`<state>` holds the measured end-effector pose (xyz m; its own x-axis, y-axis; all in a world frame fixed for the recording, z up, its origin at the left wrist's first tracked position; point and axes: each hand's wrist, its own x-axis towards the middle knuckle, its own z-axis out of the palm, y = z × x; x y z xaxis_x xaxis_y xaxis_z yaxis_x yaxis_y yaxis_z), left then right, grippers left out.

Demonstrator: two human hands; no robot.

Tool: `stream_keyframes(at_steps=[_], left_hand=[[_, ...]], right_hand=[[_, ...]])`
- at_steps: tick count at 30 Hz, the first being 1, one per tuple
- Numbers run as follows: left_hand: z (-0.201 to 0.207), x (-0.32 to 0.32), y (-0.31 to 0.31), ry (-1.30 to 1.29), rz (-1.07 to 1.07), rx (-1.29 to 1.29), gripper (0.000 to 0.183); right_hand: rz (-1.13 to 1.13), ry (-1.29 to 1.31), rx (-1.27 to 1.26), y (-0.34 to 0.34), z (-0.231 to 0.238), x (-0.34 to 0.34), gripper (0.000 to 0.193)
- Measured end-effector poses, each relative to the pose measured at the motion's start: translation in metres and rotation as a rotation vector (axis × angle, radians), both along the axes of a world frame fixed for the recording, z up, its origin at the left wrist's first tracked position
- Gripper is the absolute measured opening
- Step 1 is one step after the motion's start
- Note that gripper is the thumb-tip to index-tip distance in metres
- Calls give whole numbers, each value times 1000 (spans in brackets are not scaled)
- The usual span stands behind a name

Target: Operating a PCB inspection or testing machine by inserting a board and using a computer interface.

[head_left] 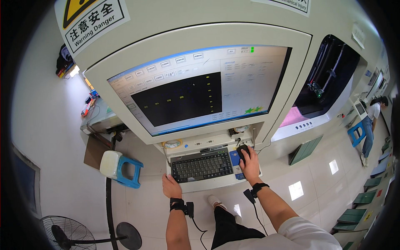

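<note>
A black computer mouse [242, 150] lies under my right hand [250, 164], whose fingers are draped over it. Beneath the mouse is a blue mouse pad [235, 158]. My left hand [171, 187] grips the left front corner of the pull-out keyboard tray [208, 184], its fingers partly hidden at the edge. Between my hands sits a black keyboard [203, 166]. Behind it rest a pen [213, 148] and, at the left, a roll of tape [172, 143]. Above the tray, a built-in screen [179, 100] shows a black panel with small yellow marks.
To the right, the machine has a dark window [327, 79]. A blue stool with a pale seat [125, 168] stands at left, above a floor fan [68, 235]. A green panel [306, 150] leans by the machine. Far right, a person [370, 125] is near another blue stool [355, 134].
</note>
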<state>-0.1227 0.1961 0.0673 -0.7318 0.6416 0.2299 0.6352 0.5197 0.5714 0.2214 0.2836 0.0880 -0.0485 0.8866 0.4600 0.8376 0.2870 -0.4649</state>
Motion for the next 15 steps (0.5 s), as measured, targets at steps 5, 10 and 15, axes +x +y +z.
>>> stream_keyframes(at_steps=[5, 10, 15], left_hand=[[-4, -1, 0, 27, 4, 5, 42], [-1, 0, 1, 23, -2, 24, 41], [-1, -2, 1, 14, -7, 4, 40]], right_hand=[[-12, -24, 11, 1, -2, 0, 52], [-14, -34, 13, 0, -3, 2, 51], [-17, -40, 20, -3, -1, 0, 50]])
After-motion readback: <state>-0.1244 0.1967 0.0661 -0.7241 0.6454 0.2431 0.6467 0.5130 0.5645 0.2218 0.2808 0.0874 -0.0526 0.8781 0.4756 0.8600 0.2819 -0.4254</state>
